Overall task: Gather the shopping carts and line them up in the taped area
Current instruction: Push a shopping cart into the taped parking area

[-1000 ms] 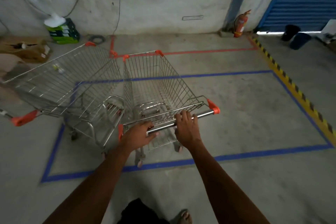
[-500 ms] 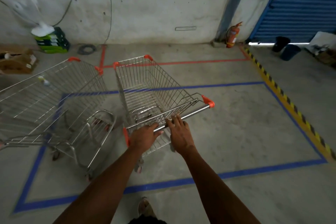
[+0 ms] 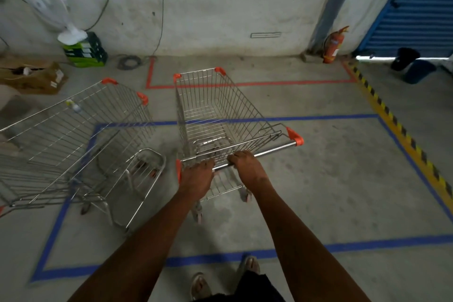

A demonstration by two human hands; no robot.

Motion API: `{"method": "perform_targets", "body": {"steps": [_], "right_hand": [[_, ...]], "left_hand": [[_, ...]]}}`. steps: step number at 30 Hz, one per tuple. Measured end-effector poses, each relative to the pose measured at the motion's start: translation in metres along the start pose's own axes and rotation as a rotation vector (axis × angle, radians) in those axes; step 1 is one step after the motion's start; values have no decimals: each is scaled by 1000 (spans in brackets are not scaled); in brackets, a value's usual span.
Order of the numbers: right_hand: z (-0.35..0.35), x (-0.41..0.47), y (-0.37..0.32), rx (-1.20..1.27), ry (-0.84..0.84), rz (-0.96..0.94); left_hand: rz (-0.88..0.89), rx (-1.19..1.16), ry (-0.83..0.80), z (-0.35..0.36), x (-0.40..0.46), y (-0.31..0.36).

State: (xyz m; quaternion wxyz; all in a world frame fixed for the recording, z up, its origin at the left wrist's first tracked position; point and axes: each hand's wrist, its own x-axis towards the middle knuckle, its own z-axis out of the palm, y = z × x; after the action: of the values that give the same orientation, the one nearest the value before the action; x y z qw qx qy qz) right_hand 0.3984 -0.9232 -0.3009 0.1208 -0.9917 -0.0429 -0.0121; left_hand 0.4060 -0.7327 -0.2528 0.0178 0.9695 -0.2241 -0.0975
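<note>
Near edge: feet stand at the blue floor-tape rectangle, just at its near line, so the person can steer from outside the bay. Both hands are on the chrome push bar of the silver wire shopping cart with orange corner caps. The left hand has its fingers curled round the bar's left end; the right hand lies over the bar near the middle, its grip looser, though I can't tell if the fingers close underneath. Two hands give turning control. This cart sits inside the taped bay, nose over the far blue line. Beside it to the left, apart, a second silver wire cart stands skewed across the bay's left edge; it probably needs straightening. Beyond, red floor tape runs before the wall.
</note>
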Motion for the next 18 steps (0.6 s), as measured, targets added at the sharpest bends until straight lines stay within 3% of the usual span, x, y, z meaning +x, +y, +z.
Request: {"method": "perform_targets", "body": {"steps": [10, 18], "right_hand": [[1, 46, 18, -63, -35, -121], [-3, 31, 27, -60, 71, 15]], "left_hand": [[-102, -31, 24, 12, 48, -22], [-119, -51, 182, 1, 53, 2]]}}
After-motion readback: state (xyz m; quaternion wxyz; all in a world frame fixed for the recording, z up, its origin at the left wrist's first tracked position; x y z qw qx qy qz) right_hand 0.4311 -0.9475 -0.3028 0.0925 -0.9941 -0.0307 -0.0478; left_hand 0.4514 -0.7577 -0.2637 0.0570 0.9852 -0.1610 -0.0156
